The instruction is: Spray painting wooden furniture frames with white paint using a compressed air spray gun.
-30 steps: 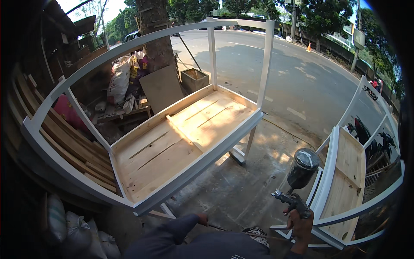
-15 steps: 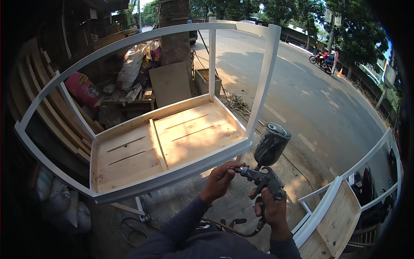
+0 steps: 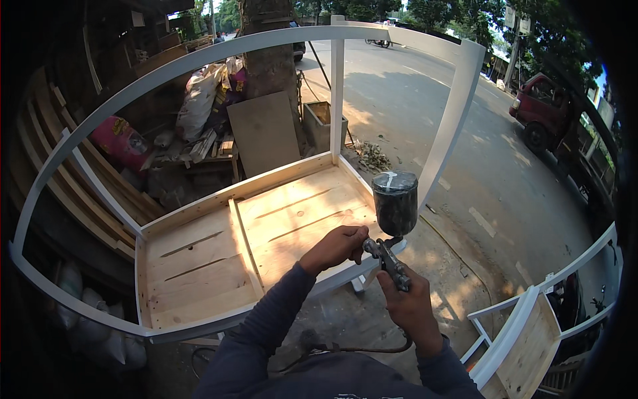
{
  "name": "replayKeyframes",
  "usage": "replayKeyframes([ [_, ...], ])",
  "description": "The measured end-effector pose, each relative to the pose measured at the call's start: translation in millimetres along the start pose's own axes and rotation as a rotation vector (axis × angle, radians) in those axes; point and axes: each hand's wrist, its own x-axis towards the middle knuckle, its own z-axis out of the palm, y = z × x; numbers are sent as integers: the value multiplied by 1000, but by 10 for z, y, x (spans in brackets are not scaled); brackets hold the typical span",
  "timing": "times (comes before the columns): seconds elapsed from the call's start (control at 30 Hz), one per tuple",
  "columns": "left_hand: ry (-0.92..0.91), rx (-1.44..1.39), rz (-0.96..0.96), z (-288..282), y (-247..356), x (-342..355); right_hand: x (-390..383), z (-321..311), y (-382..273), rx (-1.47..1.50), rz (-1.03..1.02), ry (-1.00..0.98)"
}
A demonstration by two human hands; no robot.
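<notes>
My right hand is wrapped round the handle of a spray gun, which has a dark, paint-stained cup on top. The gun points away from me and to the left. My left hand is closed right at the gun's nozzle; its fingertips are partly hidden, so what they pinch does not show. Just beyond both hands stands a large wooden frame with white-painted rails and posts. Its base holds a bare wood panel with slots and a crossbar. A hose runs from below the gun across my front.
A second white-edged wooden piece stands at the lower right. Planks lean at the left, with filled sacks below. A brown board rests against a tree trunk. On the road at right is a red vehicle.
The spray gun and both hands have moved up and slightly left, and the cup now stands more upright. The view has shifted. A red vehicle has come in at right.
</notes>
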Motion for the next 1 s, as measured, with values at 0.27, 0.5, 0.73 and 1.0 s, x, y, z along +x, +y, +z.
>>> replayKeyframes([
  [0.27, -124, -274, 84, -33, -620, 118, 945, 377, -156, 243, 319, 121],
  [0.5, -428, 24, -312, 827, -2983, -924, 2164, 351, -250, 113, 147, 176],
  [0.73, -15, 409, -812, 416, -4461, -2724, 3164, 547, -91, 79, -37, 292],
  [1.0, 111, 341, -713, 850, -3781, -3523, 3711, 827, 302, 39, -283, 470],
])
